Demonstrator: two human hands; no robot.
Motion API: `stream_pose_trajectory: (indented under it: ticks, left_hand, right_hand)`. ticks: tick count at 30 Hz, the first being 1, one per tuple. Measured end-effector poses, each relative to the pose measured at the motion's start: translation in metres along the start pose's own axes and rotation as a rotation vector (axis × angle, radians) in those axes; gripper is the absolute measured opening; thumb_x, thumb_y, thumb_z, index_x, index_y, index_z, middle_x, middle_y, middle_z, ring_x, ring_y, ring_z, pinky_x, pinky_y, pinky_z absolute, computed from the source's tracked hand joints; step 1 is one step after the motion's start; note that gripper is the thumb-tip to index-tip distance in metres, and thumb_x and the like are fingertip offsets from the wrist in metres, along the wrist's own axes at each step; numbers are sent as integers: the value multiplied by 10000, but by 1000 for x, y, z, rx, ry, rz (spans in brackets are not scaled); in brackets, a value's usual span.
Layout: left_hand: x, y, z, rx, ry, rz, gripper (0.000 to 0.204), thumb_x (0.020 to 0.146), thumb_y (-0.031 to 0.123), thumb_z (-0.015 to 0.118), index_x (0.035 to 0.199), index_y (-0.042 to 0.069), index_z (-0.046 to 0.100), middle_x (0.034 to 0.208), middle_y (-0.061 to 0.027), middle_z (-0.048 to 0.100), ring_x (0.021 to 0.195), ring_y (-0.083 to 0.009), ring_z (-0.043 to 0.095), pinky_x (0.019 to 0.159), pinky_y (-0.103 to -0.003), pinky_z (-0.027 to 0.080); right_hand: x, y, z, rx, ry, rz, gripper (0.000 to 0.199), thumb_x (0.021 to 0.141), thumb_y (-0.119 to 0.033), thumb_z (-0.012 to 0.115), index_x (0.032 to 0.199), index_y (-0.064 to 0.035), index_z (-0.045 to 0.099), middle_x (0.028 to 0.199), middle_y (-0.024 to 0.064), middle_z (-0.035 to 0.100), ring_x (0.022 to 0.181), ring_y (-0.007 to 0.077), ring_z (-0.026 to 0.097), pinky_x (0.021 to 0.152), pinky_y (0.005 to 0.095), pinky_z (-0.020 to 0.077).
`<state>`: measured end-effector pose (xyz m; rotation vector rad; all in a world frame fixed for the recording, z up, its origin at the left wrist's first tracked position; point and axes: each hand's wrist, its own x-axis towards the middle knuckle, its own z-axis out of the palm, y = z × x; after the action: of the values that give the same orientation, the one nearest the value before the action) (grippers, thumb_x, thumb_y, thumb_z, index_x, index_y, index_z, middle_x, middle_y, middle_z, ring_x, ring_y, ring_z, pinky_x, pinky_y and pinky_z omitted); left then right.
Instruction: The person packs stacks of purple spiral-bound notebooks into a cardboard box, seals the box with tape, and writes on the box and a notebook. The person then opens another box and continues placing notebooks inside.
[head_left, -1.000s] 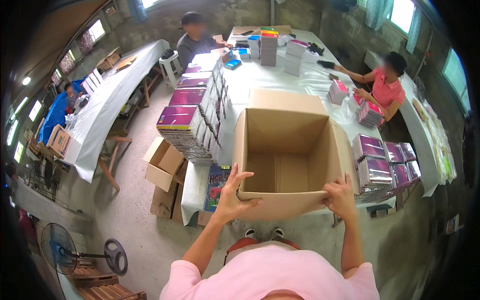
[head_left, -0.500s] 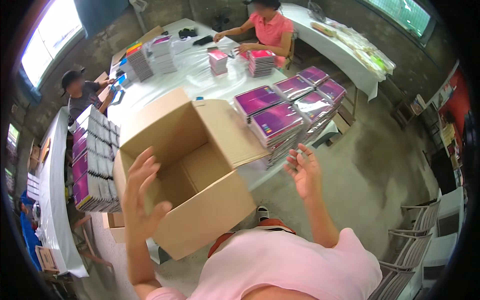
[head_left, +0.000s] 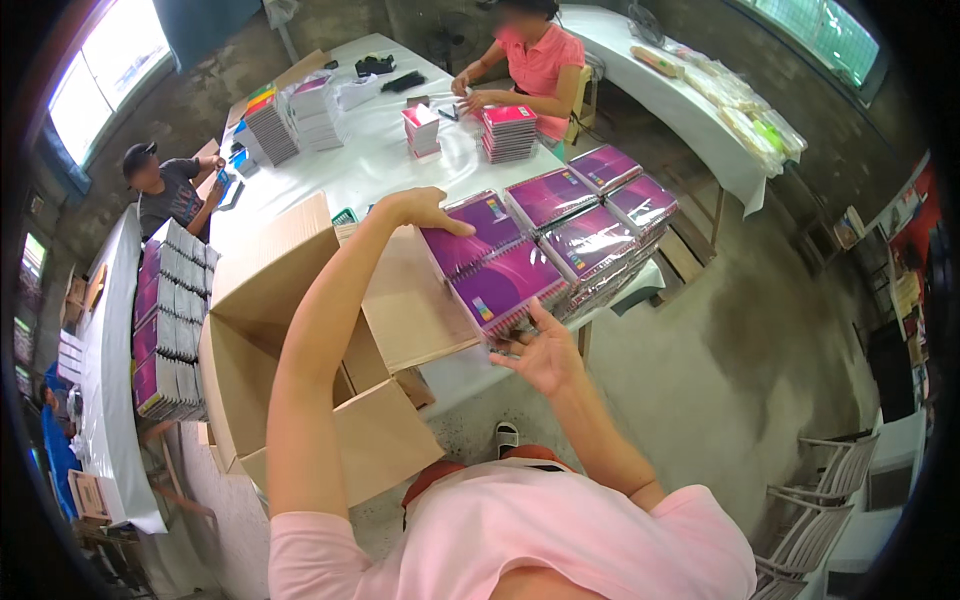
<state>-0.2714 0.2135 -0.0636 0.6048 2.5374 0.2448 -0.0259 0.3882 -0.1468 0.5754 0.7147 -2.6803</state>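
Stacks of purple spiral notebooks (head_left: 510, 285), some in clear wrap, stand close together at the table's right corner. My left hand (head_left: 418, 210) reaches across the open cardboard box (head_left: 395, 440) to the far left end of the nearest stacks. Its thumb lies on a purple cover, and its fingers curl over the far edge, partly hidden. At the near end of those stacks is my right hand (head_left: 548, 358), thumb against the spiral edge and fingers spread low beside the corner. The box's flap extends beside the notebooks; my left forearm hides part of its inside.
More stacked notebooks (head_left: 170, 340) stand left of the box. Across the white-covered table (head_left: 375, 160), one person (head_left: 545, 75) handles small red-topped stacks (head_left: 510, 135); another person (head_left: 180, 200) sits at the far left. Grey chairs (head_left: 815, 530) stand at lower right.
Both hands have come from above the box and beside it to the purple notebooks. The left crossed over the box; the right moved left. The box now appears farther left and lower.
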Motion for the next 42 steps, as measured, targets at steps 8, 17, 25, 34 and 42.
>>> stream_pose_trajectory:
  ticks: [8, 17, 25, 34, 42]
  left_hand:
    - [-95, 68, 61, 264, 920, 335, 605, 546, 221, 821, 1019, 30, 494, 1028, -109, 527, 968, -306, 539, 765, -398, 490]
    - [-233, -13, 41, -687, 750, 225, 651, 722, 201, 756, 1258, 20, 433, 1171, -121, 552, 1028, -233, 576, 833, -333, 484]
    - [-349, -230, 126, -1700, 1104, 376, 438, 966, 362, 382, 1266, 50, 455, 1164, -110, 576, 1011, -235, 596, 873, -406, 496]
    - [-342, -248, 149, -2501, 1030, 499, 492, 935, 479, 395, 1248, 109, 479, 1173, -97, 587, 1056, -275, 575, 872, -492, 476]
    - [-361, -252, 147, -1913, 1194, 290, 583, 945, 500, 362, 1300, 38, 393, 1184, -100, 538, 1063, -206, 536, 911, -342, 440]
  right_hand:
    - [-6, -4, 23, -166, 230, -91, 543, 782, -304, 704, 1216, -100, 449, 1103, 135, 498, 1035, 311, 494, 913, 602, 367]
    - [-17, 31, -40, -24, -69, -569, 423, 824, -178, 604, 1199, -36, 471, 1084, 91, 567, 924, 213, 578, 747, 382, 504]
    - [6, 72, 194, -1132, -247, -425, 521, 835, -299, 624, 1234, -4, 464, 1012, 83, 577, 843, 130, 555, 705, 245, 443]
    - [281, 307, 124, -1632, -230, 109, 442, 819, -405, 640, 901, 28, 674, 830, 117, 661, 774, 268, 611, 706, 410, 463]
    - [193, 288, 245, -844, -418, 426, 640, 846, -514, 560, 1244, -18, 487, 1153, 138, 562, 1084, 267, 530, 954, 444, 395]
